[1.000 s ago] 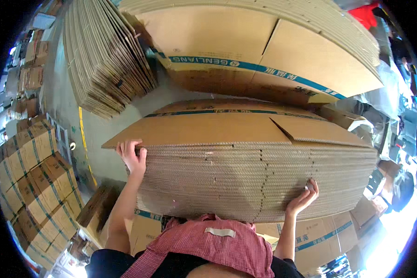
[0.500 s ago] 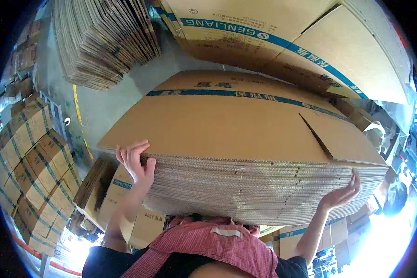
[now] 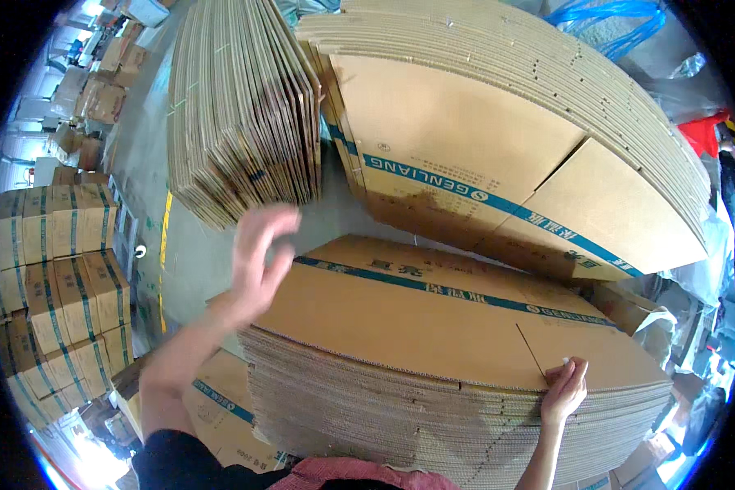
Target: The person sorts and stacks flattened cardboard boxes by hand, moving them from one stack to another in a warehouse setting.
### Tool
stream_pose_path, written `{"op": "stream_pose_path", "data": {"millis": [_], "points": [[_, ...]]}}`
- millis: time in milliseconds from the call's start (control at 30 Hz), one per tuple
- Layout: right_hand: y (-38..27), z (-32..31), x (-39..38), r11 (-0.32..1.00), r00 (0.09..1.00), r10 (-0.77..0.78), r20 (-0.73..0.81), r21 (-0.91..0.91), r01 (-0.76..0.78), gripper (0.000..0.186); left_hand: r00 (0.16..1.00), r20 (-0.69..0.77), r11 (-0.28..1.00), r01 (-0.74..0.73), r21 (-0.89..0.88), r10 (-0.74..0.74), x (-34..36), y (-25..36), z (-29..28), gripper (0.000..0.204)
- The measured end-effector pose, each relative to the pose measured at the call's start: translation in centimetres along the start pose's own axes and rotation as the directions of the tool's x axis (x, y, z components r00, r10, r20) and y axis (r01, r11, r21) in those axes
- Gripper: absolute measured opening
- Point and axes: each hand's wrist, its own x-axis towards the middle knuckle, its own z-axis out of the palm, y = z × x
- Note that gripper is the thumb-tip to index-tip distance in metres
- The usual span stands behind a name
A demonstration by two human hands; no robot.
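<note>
A thick stack of flattened cardboard boxes [image 3: 416, 322] with a blue printed stripe lies in front of me, its layered edges towards my body. My right hand [image 3: 565, 390] is at the near top edge, beside a slit in the uppermost sheet. Its fingers are bent over that edge and closed on the cardboard. My left hand [image 3: 260, 265] is up in the air over the stack's left end, slightly blurred. Its thumb and fingers are apart, and nothing is in them.
Another stack of flattened boxes [image 3: 457, 122] leans beyond mine. At the far left, more flattened boxes [image 3: 245, 122] stand on edge. Closed cartons [image 3: 65, 294] are piled on the left, past a yellow floor line [image 3: 165, 237]. Blue strapping [image 3: 621, 20] lies at the far right.
My left hand has left the stack's near left corner and risen forward. My right hand has moved left along the edge to the slit. The slit's gap has narrowed, and the view has shifted.
</note>
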Motion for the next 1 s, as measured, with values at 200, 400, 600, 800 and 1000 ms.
{"op": "stream_pose_path", "data": {"millis": [200, 400, 600, 800, 1000], "points": [[0.4, 0.9, -1.5, 0.999, 0.997, 0.053, 0.051, -0.007, -0.052, 0.019, 0.984, -0.167, 0.907, 0.016, 0.421, 0.06, 26.1, -17.4, 8.1, 0.056], [2.6, 0.0, -2.4, 0.999, 1.0, 0.003, -0.005, -0.045, -0.003, 0.02, 0.978, -0.196, 0.746, 0.178, 0.642, -0.064, 33.7, -19.8, 16.5, 0.079], [0.3, 0.2, -1.1, 0.998, 0.998, -0.053, 0.03, -0.044, 0.054, 0.017, 0.981, -0.194, 0.824, 0.119, 0.554, -0.011, 30.3, -21.6, 12.8, 0.073], [2.2, 0.1, -2.4, 0.999, 0.999, 0.035, -0.025, -0.01, -0.035, 0.023, 0.986, -0.141, 0.738, 0.157, 0.657, -0.085, 25.0, -17.2, 12.8, 0.081], [1.0, 1.3, -1.3, 1.0, 1.0, -0.004, -0.014, 0.015, 0.004, 0.023, 0.978, -0.145, 0.766, 0.208, 0.608, -0.15, 17.7, -20.2, 8.4, 0.073]]}}
